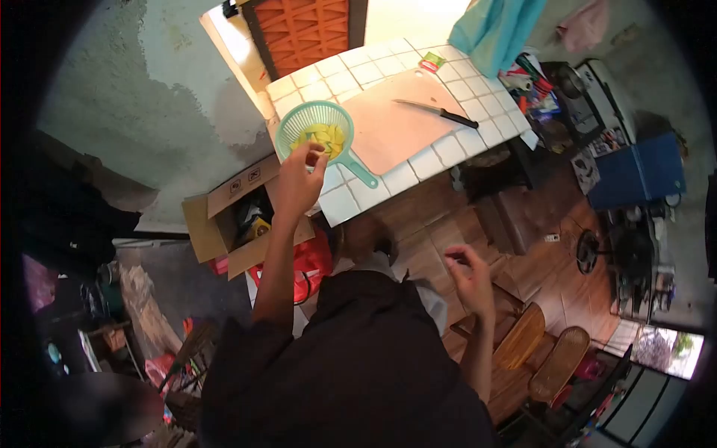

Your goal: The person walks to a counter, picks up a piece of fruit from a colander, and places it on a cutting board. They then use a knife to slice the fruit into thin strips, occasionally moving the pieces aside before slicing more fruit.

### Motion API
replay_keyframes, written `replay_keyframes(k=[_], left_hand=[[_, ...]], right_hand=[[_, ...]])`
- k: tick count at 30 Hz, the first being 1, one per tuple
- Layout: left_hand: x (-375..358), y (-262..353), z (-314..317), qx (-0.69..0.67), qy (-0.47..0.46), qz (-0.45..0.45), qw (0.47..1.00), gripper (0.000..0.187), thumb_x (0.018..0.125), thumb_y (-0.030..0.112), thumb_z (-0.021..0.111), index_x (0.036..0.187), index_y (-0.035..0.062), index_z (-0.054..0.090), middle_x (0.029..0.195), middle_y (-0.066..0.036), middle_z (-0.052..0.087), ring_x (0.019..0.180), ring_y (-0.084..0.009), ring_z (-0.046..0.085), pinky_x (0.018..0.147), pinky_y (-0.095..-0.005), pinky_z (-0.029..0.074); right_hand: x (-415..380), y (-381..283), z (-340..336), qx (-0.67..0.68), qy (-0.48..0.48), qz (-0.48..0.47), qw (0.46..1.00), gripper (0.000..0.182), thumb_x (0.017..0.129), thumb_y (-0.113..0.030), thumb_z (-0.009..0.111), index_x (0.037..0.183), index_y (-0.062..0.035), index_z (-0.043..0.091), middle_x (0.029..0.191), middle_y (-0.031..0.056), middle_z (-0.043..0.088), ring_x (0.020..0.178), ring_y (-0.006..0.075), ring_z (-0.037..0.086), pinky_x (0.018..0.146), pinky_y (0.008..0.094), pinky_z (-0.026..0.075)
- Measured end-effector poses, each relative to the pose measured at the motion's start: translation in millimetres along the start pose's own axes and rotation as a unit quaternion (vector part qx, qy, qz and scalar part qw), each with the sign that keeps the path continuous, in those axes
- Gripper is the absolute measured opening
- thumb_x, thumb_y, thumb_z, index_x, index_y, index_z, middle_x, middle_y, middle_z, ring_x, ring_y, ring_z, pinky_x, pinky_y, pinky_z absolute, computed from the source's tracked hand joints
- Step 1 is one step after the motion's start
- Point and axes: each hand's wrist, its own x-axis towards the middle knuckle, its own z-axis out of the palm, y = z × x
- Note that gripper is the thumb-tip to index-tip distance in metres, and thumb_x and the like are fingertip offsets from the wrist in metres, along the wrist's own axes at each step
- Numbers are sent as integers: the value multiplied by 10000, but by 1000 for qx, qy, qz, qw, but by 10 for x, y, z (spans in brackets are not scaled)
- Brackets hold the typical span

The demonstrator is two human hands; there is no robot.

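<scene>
A green colander (359, 170) with a handle stands at the left end of the white tiled counter, holding yellow-green pieces (328, 137). Over its near rim is my left hand (305, 168), fingers curled and close together; what they hold, if anything, is too small to tell. My right hand (469, 276) hangs in the air below the counter's front edge, fingers apart and holding nothing. Right of the colander lies a pale pink cutting board (388, 131). A knife with a black handle (457, 118) rests across the board's right side, its blade pointing left.
A small green and red packet (431, 62) lies at the counter's back edge (366, 75). Below left stand an open cardboard box (205, 228) and a red bag (314, 257). Wooden chairs (523, 336) are at the lower right. A teal cloth (497, 33) hangs at the counter's back right.
</scene>
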Motion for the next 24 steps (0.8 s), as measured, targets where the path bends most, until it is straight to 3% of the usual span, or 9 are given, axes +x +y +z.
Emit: replay_keyframes(k=[2, 7, 9, 12, 16, 19, 21, 22, 24], left_hand=[[299, 45, 102, 133, -1, -22, 991, 226, 911, 149, 676, 1078, -2, 662, 928, -191, 714, 903, -335, 712, 808, -436, 548], [859, -436, 501, 265, -30, -43, 963, 233, 856, 87, 665, 1077, 13, 649, 1029, -198, 698, 1004, -380, 672, 889, -476, 535], [921, -656, 597, 351, -16, -2, 936, 271, 816, 45, 647, 1085, 15, 650, 1006, -185, 689, 1010, -381, 655, 886, -476, 533], [902, -665, 686, 350, -3, -36, 936, 255, 792, 26, 619, 1043, 16, 662, 980, -181, 677, 1011, -379, 644, 882, -478, 530], [920, -613, 651, 366, -23, -21, 930, 210, 806, 47, 630, 1007, 28, 686, 971, -170, 682, 958, -378, 655, 849, -493, 532], [834, -567, 596, 382, -35, -85, 920, 185, 821, 71, 665, 997, 35, 709, 935, -161, 695, 913, -373, 673, 827, -484, 542], [742, -612, 617, 374, 62, -57, 924, 175, 843, 132, 711, 989, 34, 717, 916, -151, 718, 898, -364, 687, 808, -462, 549], [739, -471, 666, 369, 61, -67, 925, 175, 843, 132, 711, 989, 34, 717, 916, -151, 718, 898, -364, 687, 808, -462, 549], [818, 33, 678, 362, 202, -133, 900, 120, 849, 111, 720, 928, 22, 701, 906, -155, 729, 870, -314, 710, 782, -401, 554]], right_hand=[[407, -21, -256, 15, -1, -18, 1000, 180, 962, -104, 658, 1103, 6, 647, 991, 97, 688, 941, 198, 663, 859, 324, 516], [1756, 140, -706, -20, -29, -64, 997, 241, 935, -92, 665, 1158, -4, 641, 1134, 157, 662, 1043, 267, 648, 948, 359, 493], [2328, 221, -801, -186, 1, -162, 969, 339, 906, -76, 659, 1236, -19, 611, 1275, 189, 602, 1183, 356, 579, 1034, 418, 447], [3168, 627, -858, -262, 15, -249, 932, 413, 885, -83, 667, 1287, -36, 584, 1326, 207, 564, 1268, 412, 503, 1077, 483, 401], [3777, 883, -890, -281, -20, -225, 933, 420, 877, -114, 692, 1281, -55, 597, 1236, 182, 590, 1216, 389, 534, 1035, 503, 416], [3928, 1020, -872, -270, -75, -239, 930, 358, 875, -117, 697, 1223, -57, 636, 1132, 154, 594, 1093, 366, 572, 950, 490, 446], [3978, 1047, -892, -270, -99, -241, 927, 343, 878, -129, 702, 1207, -51, 644, 1110, 150, 592, 1065, 360, 576, 931, 474, 450], [3993, 1036, -904, -267, -114, -245, 925, 330, 881, -142, 708, 1191, -45, 652, 1088, 147, 590, 1037, 353, 580, 912, 459, 455], [3969, 902, -913, -278, -131, -249, 918, 312, 894, -138, 704, 1185, -38, 650, 1090, 153, 596, 1048, 355, 581, 921, 451, 461]])
